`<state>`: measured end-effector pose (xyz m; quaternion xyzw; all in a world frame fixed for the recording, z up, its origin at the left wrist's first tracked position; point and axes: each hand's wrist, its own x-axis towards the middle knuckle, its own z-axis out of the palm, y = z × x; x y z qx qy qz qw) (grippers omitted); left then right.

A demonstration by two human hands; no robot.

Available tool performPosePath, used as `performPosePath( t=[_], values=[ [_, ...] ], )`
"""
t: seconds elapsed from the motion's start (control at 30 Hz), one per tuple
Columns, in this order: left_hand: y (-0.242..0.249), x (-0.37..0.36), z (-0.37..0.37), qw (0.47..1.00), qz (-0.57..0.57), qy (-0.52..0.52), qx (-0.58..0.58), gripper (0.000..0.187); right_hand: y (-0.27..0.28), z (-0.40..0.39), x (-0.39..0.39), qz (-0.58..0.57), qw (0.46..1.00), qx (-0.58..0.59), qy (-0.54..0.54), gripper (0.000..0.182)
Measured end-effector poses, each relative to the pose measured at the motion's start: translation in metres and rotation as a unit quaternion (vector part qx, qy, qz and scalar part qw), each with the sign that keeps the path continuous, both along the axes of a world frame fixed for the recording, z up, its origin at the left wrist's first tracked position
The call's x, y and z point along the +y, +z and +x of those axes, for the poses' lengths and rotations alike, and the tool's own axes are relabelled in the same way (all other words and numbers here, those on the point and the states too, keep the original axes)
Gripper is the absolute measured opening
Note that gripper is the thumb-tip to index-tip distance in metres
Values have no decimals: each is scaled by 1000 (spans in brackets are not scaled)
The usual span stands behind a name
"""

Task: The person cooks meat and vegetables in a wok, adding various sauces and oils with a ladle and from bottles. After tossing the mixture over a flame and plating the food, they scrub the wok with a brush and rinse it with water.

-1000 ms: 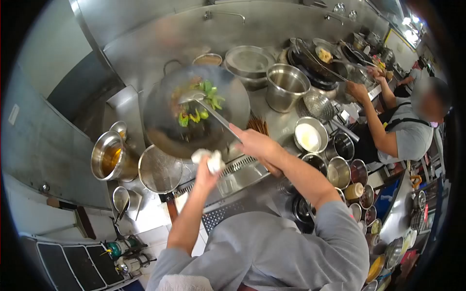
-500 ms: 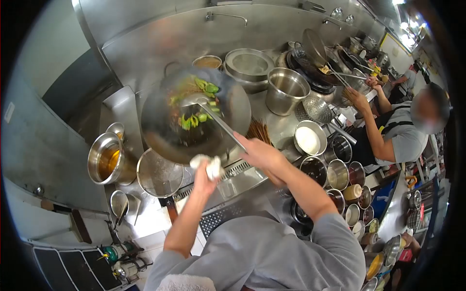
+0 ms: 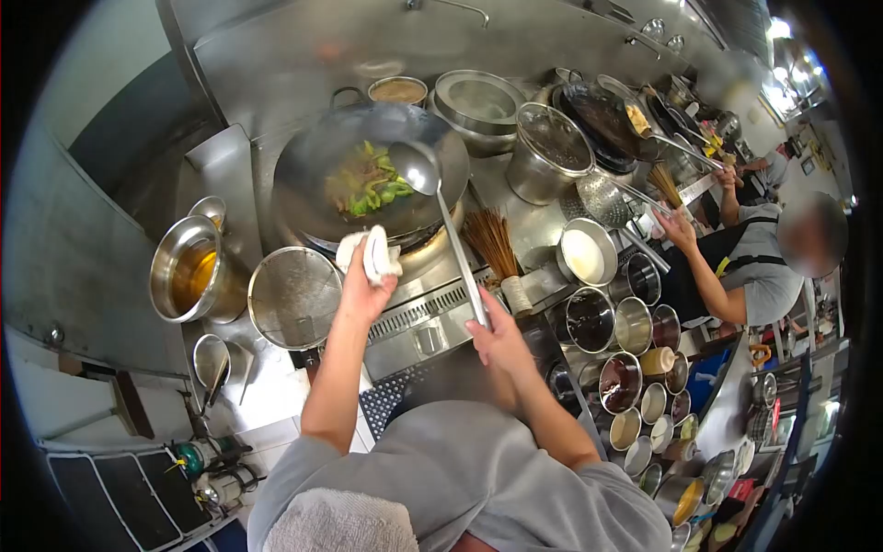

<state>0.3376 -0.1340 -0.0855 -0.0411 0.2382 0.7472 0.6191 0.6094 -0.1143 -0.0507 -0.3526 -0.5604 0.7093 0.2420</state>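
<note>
My right hand (image 3: 501,339) is closed round the handle end of a long metal ladle (image 3: 457,253). Its bowl hangs over the right side of a large dark wok (image 3: 299,179), beside the food. Green vegetables (image 3: 368,191) lie together in the wok, with some browner pieces among them at the left. My left hand (image 3: 368,296) grips a folded white cloth (image 3: 375,258) at the wok's near rim. Whatever part of the wok lies under the cloth is hidden.
Right of the wok are a bamboo brush (image 3: 489,241), a steel pot (image 3: 541,175) and several seasoning bowls (image 3: 591,320). At left, a round strainer (image 3: 294,296) and an oil pot (image 3: 189,271). A co-worker (image 3: 763,262) holds long-handled tools at the right.
The wok, tilted before, now sits more level. The ladle's bowl has moved right, off the vegetables, and my right hand has drawn back towards me. The co-worker's tools have shifted.
</note>
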Motion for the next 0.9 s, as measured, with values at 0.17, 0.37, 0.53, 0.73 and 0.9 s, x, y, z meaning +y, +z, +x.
performPosePath(
  t=[0.17, 0.37, 0.53, 0.73, 0.9],
  values=[
    [-10, -69, 43, 985, 71, -136, -77, 47, 16, 18, 47, -301, 890, 337, 51, 38],
    [-27, -106, 86, 986, -20, -151, -64, 54, 37, -36, 161, -364, 831, 419, 36, 12],
    [-26, -122, 89, 984, 66, -66, -152, 59, 77, -95, 304, -360, 832, 421, 27, 15],
    [-11, -146, 88, 990, 55, 95, -86, 47, 87, -155, 435, -349, 831, 434, -12, 13],
    [-6, -146, 97, 986, -18, 150, -74, 47, 100, -155, 448, -356, 827, 435, 8, 10]
  ],
)
